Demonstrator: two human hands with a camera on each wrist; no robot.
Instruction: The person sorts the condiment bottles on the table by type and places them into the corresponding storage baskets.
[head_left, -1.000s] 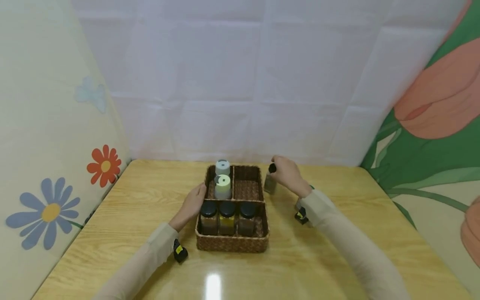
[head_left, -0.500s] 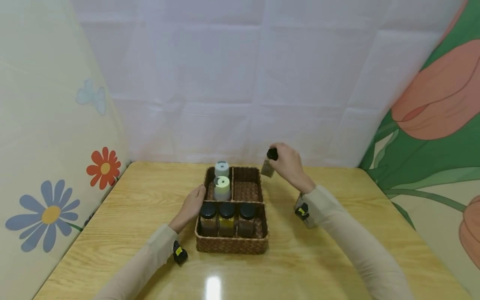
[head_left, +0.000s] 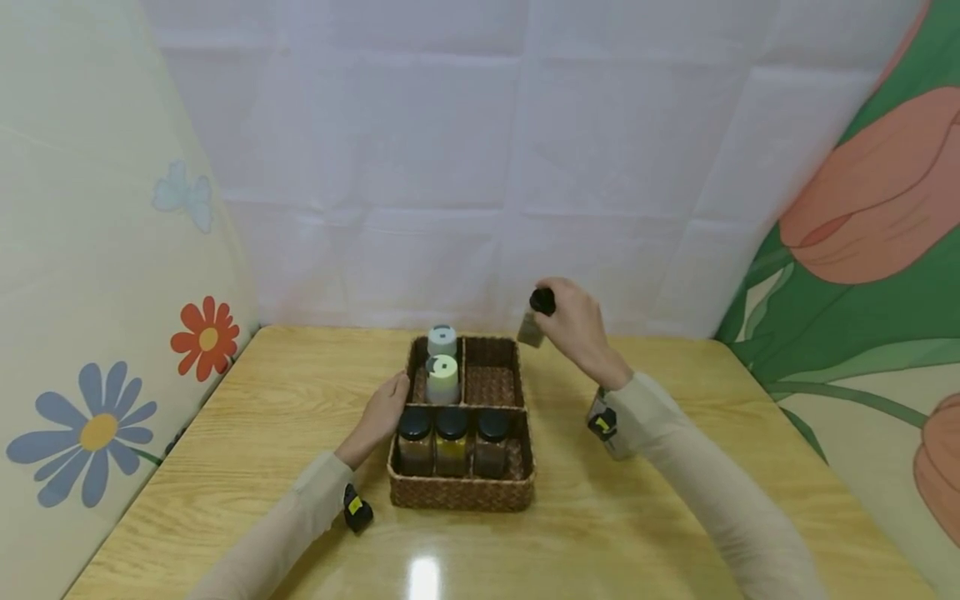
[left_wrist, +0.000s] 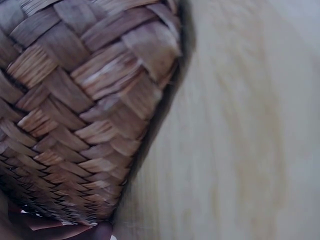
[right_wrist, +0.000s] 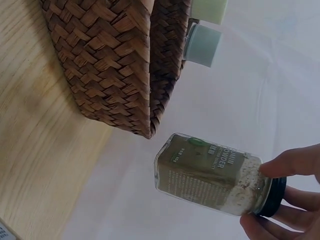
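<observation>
My right hand (head_left: 576,327) pinches the black lid of a glass spice jar (right_wrist: 210,172) labelled cumin powder. The jar is tilted and raised beside the back right corner of a woven basket (head_left: 461,493). My left hand (head_left: 381,417) rests along the basket's left outer wall, its fingers low in the left wrist view against the weave (left_wrist: 75,125). The back left compartment holds a white-capped bottle (head_left: 442,340) and a pale green-capped bottle (head_left: 442,380). Three black-lidded jars (head_left: 451,442) stand in the front compartment. Nothing sits in the back right compartment (head_left: 489,385).
Under my right wrist another container (head_left: 619,448) stands on the wooden table (head_left: 300,358), partly hidden by the black wrist camera (head_left: 602,423). A white cloth (head_left: 420,167) hangs behind the table, with flower-printed panels on both sides.
My right hand has lifted the spice jar up from the table beside the basket and slightly left, tilting it. My left hand has stayed at the basket's side.
</observation>
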